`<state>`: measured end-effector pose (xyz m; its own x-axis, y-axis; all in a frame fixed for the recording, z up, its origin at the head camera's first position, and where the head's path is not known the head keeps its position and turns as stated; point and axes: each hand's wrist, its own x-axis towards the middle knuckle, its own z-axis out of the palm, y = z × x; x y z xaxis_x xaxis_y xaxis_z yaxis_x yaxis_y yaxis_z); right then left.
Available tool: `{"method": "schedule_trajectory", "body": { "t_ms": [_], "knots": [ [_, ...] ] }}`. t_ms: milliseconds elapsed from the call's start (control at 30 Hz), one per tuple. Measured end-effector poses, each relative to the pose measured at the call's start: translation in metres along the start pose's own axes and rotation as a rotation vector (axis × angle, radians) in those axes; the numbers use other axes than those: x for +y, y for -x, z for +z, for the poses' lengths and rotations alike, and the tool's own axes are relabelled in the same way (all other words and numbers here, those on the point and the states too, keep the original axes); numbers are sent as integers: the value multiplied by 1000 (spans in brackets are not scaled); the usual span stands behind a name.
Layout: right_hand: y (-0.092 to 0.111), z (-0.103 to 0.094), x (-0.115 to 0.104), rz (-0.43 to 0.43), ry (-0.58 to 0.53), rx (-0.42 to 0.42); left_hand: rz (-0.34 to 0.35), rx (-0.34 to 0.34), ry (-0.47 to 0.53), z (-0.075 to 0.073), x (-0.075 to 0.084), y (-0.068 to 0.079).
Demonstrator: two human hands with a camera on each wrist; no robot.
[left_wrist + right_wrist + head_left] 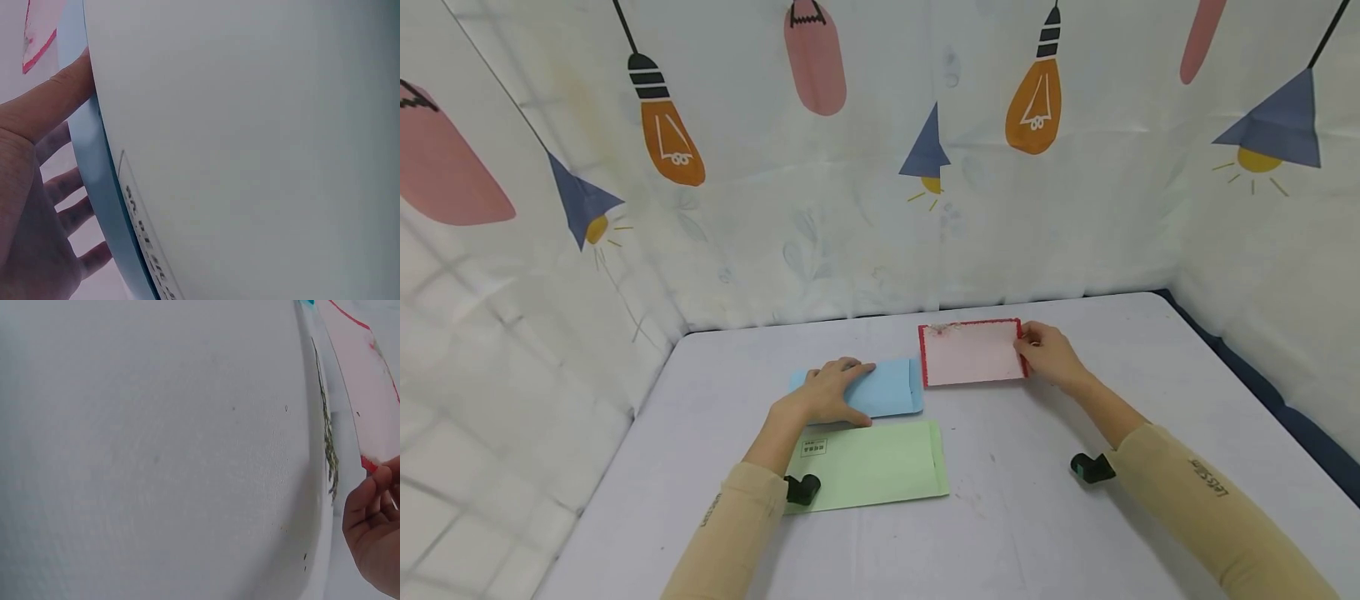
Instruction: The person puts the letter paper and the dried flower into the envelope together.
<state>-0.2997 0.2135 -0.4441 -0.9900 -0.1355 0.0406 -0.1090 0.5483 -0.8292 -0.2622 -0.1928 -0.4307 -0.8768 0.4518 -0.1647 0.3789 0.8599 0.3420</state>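
In the head view a pink card with a red border [973,354] stands out at the back of the table. My right hand [1051,357] pinches its right edge between thumb and fingers. To the left, a light blue envelope [895,390] lies with my left hand [833,392] over it, fingers spread and thumb near its front edge. Just in front is a light green envelope [880,467] with a small printed box, partly hidden by the left forearm. The left wrist view shows the thumb and fingers along the blue envelope's edge.
The white tabletop [1000,500] carries the envelopes. A patterned curtain [850,208] hangs behind and at the sides. Small black wrist devices [1092,467] stick out from both sleeves. A dark edge [1262,383] runs along the table's right side.
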Motion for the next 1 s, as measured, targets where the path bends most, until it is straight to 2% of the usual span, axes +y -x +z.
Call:
{"method": "schedule_trajectory", "body": {
  "t_ms": [233,600,1000],
  "knots": [
    [-1,8,-2,81,-69,-30,0,0,0,1,-1,0],
    [1,18,-3,50,-31,-93,8,4,-5,1,-3,0],
    [4,15,-4,60,-10,-167,7,5,-8,2,-4,0]
  ]
}}
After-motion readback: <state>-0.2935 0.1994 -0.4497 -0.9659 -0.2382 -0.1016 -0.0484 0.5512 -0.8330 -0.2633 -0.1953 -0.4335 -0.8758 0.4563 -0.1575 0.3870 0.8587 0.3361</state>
